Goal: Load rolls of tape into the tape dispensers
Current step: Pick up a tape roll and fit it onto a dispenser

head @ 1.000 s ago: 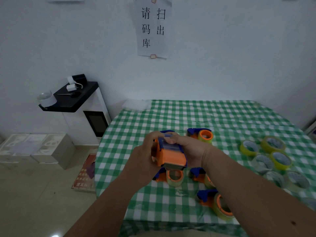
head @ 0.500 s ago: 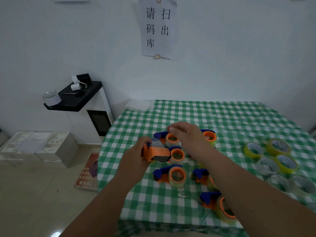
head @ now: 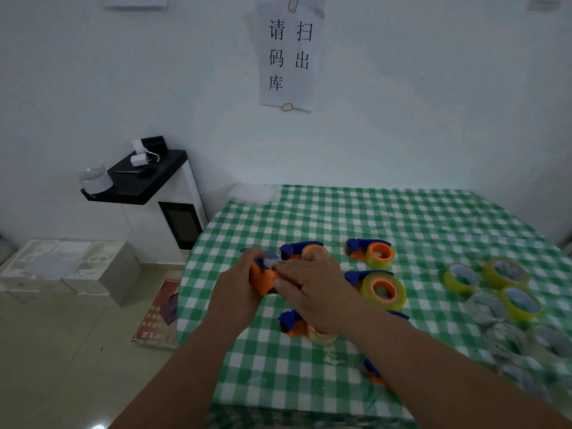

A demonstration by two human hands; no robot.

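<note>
My left hand (head: 236,287) grips an orange tape dispenser (head: 262,279) with a blue top, low over the green checked table (head: 402,218) near its left edge. My right hand (head: 312,289) lies over the dispenser's right part, fingers across the top and thumb at the near side; the roll in it is hidden. Loaded orange-and-blue dispensers stand around: one just behind (head: 305,249), one further right (head: 373,253), one with a big roll (head: 382,287), and one under my right wrist (head: 305,329). Loose yellow and clear tape rolls (head: 507,292) lie at the right.
Another dispenser (head: 373,374) peeks out beside my right forearm near the front edge. Left of the table stand a white cabinet with a black top (head: 148,181) and white boxes (head: 71,267) on the floor. A paper sign (head: 288,54) hangs on the wall.
The dispenser came down from in front of me to just above the table. My right hand left it, reached toward the dispenser behind, and now is back on it.
</note>
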